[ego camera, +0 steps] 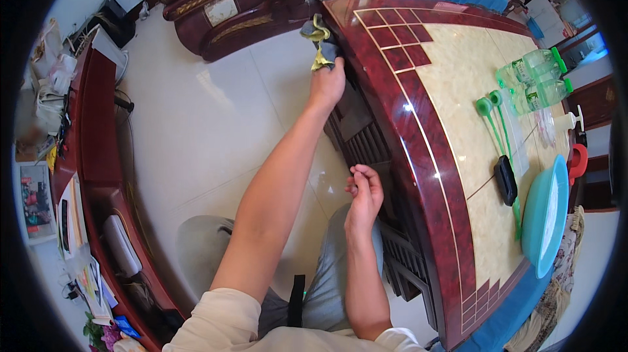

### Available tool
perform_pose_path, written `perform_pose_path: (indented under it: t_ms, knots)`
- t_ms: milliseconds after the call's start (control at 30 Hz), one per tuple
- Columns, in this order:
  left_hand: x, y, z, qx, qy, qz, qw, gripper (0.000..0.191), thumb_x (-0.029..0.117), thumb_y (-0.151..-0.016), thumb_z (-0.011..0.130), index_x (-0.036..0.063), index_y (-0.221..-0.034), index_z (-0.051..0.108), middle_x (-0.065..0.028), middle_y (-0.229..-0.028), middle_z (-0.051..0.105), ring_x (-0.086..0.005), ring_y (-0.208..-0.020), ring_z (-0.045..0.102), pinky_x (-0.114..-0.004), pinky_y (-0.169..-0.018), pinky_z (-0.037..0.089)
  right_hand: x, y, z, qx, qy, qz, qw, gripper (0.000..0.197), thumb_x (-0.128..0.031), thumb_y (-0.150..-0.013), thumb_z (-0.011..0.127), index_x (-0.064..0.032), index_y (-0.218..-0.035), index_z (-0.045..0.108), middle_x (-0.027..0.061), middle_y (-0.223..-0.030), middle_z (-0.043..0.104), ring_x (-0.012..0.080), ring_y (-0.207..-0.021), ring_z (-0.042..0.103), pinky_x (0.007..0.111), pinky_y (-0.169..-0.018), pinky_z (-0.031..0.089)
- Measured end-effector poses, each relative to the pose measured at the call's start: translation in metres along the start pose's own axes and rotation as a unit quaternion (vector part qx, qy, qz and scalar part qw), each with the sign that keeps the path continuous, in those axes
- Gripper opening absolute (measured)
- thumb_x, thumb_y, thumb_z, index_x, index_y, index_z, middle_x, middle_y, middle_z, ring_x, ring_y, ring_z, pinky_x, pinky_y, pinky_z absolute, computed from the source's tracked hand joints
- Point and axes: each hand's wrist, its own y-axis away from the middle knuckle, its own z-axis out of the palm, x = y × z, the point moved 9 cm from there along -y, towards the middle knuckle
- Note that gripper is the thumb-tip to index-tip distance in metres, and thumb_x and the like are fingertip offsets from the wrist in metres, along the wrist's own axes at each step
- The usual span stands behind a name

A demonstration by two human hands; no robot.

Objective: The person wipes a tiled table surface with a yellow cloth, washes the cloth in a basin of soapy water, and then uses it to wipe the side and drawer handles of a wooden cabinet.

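Note:
My left hand (327, 83) reaches forward with a grey and yellow cloth (326, 52) gripped in its fingers. The cloth is crumpled and lies against the side of the dark red, glossy table edge (346, 38), near its far corner. Closer to my body, my right hand (364, 197) hovers beside the table's long edge, its fingers loosely curled with nothing visible in them. To my right spreads the tabletop (441, 87), cream stone-like panels framed by dark red tiles and thin gold lines. Slatted shelves (368, 141) show below it.
On the tabletop are green-capped plastic bottles (530, 67), two green long-handled tools (490, 114), a black case (505, 180), a white pump bottle (566, 121) and a turquoise basin (544, 224). A carved sofa arm (230, 8) stands ahead. A cluttered red cabinet (98, 141) stands left.

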Motion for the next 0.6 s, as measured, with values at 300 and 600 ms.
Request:
perform_pose_path:
  t_ms: [300, 600]
  knots:
    - [-0.034, 0.121, 0.024, -0.160, 0.055, 0.020, 0.985, 0.040, 0.029, -0.090, 0.053, 0.0053, -0.122, 0.055, -0.0238, -0.114, 0.063, -0.0421, -0.110, 0.057, -0.044, -0.095, 0.045, 0.024, -0.008, 0.009, 0.070, -0.079, -0.004, 0.994, 0.031, -0.027, -0.098, 0.050, -0.0066, -0.120, 0.053, 0.0058, -0.115, 0.059, 0.0167, -0.099, 0.056, 0.031, -0.081, 0.046]
    - [-0.027, 0.189, 0.032, -0.195, 0.086, 0.189, 0.958, 0.039, 0.027, -0.096, 0.049, 0.0066, -0.129, 0.054, -0.0175, -0.131, 0.057, -0.0331, -0.128, 0.048, -0.045, -0.121, 0.019, -0.001, 0.009, 0.017, 0.034, -0.084, -0.045, 0.995, 0.044, -0.034, -0.102, 0.034, -0.0020, -0.125, 0.053, 0.0115, -0.121, 0.057, 0.0209, -0.112, 0.056, 0.036, -0.095, 0.045]
